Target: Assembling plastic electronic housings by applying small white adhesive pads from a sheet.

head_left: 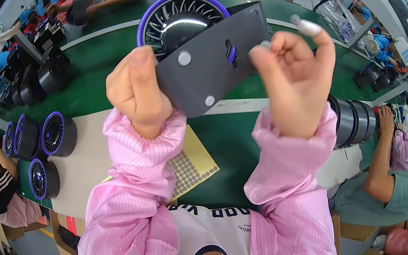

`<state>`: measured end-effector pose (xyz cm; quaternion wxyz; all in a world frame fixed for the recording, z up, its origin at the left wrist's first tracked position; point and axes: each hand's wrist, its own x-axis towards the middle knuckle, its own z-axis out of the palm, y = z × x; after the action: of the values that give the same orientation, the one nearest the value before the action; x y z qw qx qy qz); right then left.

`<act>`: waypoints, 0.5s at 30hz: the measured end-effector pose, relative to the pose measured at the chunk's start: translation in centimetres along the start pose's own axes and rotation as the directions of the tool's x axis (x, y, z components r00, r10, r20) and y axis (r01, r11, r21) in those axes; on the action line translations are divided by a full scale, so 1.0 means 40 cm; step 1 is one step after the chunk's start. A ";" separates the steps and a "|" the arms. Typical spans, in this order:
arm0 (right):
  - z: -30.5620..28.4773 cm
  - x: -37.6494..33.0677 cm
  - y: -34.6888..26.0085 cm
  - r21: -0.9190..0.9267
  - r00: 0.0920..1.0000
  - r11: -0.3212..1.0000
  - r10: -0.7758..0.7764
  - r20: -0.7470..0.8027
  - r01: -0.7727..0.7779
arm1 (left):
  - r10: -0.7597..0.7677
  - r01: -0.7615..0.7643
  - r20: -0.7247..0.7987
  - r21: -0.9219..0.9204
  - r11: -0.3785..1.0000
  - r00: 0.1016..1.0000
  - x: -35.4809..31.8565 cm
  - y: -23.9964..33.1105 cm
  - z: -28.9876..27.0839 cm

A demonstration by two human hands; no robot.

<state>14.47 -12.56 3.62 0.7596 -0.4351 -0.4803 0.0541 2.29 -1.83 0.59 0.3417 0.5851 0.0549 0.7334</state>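
Observation:
My left hand [140, 85], closed, grips the lower left edge of a dark fan housing [207, 63] held up over the bench. Its flat base is tilted toward me, with pale round pads [184, 58] near the corners and a purple-and-black part in a central slot. Behind the base shows the purple-rimmed fan face [182, 21]. At the base's right corner, my right hand [296, 70] has thumb and a curled finger pinched at a small grey pad [265, 44]. One raised finger wears a white cover [308, 28]; a blurred grey dot is at its tip.
Below my hands, a yellow sheet [197, 160] of round grey pads lies on the green bench [231, 152]. Several purple-rimmed fans [59, 134] stand at left, with dark housings [351, 121] stacked at right. Co-workers sit at both sides and across the bench.

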 end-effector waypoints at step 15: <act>-0.027 0.064 -0.003 -0.088 0.993 0.989 0.120 -0.017 -0.121 | 0.127 -0.134 0.174 0.034 0.990 0.977 -0.009 0.017 -0.007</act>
<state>16.63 -12.01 5.29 0.7377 -0.4970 -0.4506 0.0757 1.79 -2.44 0.54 0.2829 0.6560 0.0035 0.6997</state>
